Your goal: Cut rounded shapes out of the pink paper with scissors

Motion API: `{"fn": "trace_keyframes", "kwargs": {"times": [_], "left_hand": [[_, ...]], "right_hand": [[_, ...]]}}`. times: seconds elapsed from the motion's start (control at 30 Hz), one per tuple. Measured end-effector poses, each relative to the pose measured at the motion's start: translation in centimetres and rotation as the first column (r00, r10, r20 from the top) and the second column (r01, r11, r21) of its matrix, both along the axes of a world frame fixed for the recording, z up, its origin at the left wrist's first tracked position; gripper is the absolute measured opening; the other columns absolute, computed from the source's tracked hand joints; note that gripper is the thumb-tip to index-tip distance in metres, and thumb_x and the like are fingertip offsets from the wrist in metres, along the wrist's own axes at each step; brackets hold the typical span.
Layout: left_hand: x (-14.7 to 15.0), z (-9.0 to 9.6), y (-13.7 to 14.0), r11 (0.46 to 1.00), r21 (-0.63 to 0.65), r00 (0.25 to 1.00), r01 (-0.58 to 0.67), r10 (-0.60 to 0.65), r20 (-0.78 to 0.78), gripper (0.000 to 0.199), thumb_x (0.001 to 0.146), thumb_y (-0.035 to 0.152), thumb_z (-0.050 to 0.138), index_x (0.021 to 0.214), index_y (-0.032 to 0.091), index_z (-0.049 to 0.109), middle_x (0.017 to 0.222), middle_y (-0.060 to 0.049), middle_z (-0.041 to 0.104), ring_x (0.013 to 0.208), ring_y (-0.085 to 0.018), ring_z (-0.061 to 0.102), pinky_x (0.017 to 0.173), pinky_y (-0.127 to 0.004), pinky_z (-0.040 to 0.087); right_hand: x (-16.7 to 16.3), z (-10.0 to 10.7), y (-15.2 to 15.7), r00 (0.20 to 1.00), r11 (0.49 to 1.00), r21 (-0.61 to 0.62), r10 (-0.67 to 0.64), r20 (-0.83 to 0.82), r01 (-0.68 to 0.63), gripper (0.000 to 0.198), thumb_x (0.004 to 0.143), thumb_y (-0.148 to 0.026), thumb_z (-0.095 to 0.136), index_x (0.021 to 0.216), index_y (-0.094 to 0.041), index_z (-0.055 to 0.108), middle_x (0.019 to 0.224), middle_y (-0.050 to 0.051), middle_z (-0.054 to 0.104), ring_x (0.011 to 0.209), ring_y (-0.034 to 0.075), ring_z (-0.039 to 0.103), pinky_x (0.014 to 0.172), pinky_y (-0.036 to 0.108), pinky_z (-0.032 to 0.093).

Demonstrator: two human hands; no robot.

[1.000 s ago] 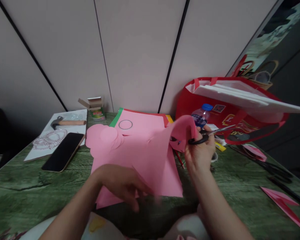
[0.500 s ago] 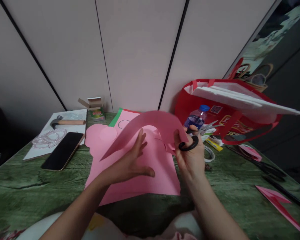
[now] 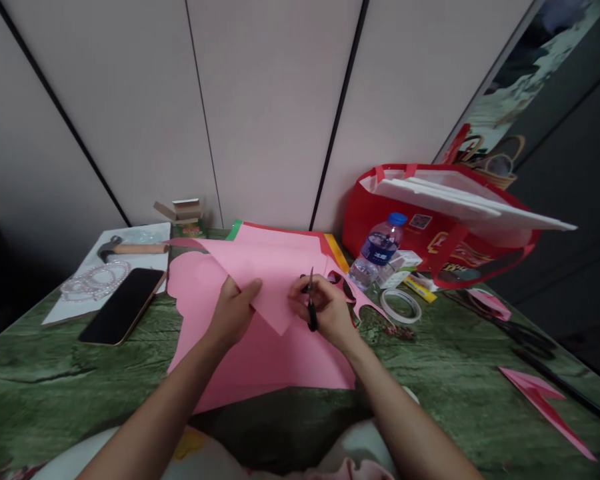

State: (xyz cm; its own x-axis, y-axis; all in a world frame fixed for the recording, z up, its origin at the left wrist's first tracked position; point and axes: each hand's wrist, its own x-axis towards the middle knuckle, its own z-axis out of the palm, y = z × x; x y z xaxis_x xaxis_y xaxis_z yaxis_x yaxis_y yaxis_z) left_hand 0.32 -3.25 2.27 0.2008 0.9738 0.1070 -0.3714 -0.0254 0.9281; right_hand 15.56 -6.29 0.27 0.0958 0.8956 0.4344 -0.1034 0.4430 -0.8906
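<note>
My left hand [image 3: 231, 312] pinches the near left edge of a loose pink paper sheet [image 3: 267, 267], thumb on top. Beneath it lies a larger pink paper shape [image 3: 250, 370] with a scalloped left side. Small scissors [image 3: 312, 315] with black handles are in my right hand [image 3: 334, 313], its fingers curled around them close to the sheet's right part. Whether those fingers also touch the sheet is unclear. A pink cut-out paper scrap [image 3: 364, 301] with holes lies just beyond my right hand.
To the left are a phone [image 3: 123, 307], a hammer [image 3: 135, 249], and a bead string [image 3: 95, 281]. On the right stand a water bottle [image 3: 379, 250] and a red bag [image 3: 380, 200], with a tape roll [image 3: 400, 305] nearer. Folded pink paper [image 3: 545, 400] lies at far right.
The sheet, held up in a curve by my right hand before, is now lower and flatter. My left hand has closed on it. My right hand has moved left with the scissors.
</note>
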Motion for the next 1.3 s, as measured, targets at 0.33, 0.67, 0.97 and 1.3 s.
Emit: {"fn": "trace_keyframes", "kwargs": {"times": [0.33, 0.67, 0.97, 1.3], "left_hand": [[0.5, -0.4, 0.0, 0.986, 0.011, 0.961, -0.167, 0.160, 0.223, 0.029, 0.070, 0.015, 0.062, 0.098, 0.018, 0.058, 0.085, -0.002, 0.068, 0.086, -0.016, 0.061, 0.077, -0.028, 0.050], [0.8, -1.7, 0.1, 0.998, -0.035, 0.998, 0.043, -0.041, 0.047, 0.021, 0.072, 0.024, 0.062, 0.089, 0.013, 0.062, 0.089, -0.007, 0.067, 0.086, -0.020, 0.061, 0.076, -0.033, 0.049], [0.4, -2.2, 0.7, 0.981, -0.103, 0.986, 0.166, -0.166, 0.005, 0.021, 0.074, 0.027, 0.060, 0.087, 0.011, 0.064, 0.088, -0.009, 0.068, 0.085, -0.022, 0.061, 0.078, -0.038, 0.049], [0.0, -1.5, -0.2, 0.964, 0.254, 0.857, -0.074, 0.192, -0.478, 0.030, 0.071, 0.034, 0.060, 0.096, 0.017, 0.061, 0.106, -0.008, 0.062, 0.105, -0.025, 0.051, 0.090, -0.035, 0.039]], "right_hand": [[0.0, -2.1, 1.5, 0.882, 0.932, -0.224, -0.345, -0.321, 0.283, 0.027, 0.069, -0.032, 0.063, 0.089, -0.021, 0.051, 0.071, -0.003, 0.055, 0.060, 0.012, 0.058, 0.062, 0.033, 0.052], [1.9, -1.7, 1.8, 0.910, 0.945, -0.274, -0.265, -0.320, 0.179, 0.031, 0.057, -0.025, 0.073, 0.079, -0.019, 0.053, 0.054, -0.009, 0.052, 0.043, 0.007, 0.051, 0.042, 0.020, 0.049], [2.5, -1.8, 2.0, 0.914, 0.943, -0.267, -0.276, -0.298, 0.198, 0.029, 0.062, -0.031, 0.070, 0.083, -0.020, 0.052, 0.050, -0.010, 0.050, 0.040, 0.007, 0.048, 0.041, 0.019, 0.047], [2.9, -1.8, 2.2, 0.915, 0.916, -0.283, -0.346, -0.206, 0.283, 0.040, 0.054, -0.033, 0.073, 0.086, -0.021, 0.054, 0.062, -0.008, 0.048, 0.050, 0.008, 0.051, 0.047, 0.022, 0.049]]}}
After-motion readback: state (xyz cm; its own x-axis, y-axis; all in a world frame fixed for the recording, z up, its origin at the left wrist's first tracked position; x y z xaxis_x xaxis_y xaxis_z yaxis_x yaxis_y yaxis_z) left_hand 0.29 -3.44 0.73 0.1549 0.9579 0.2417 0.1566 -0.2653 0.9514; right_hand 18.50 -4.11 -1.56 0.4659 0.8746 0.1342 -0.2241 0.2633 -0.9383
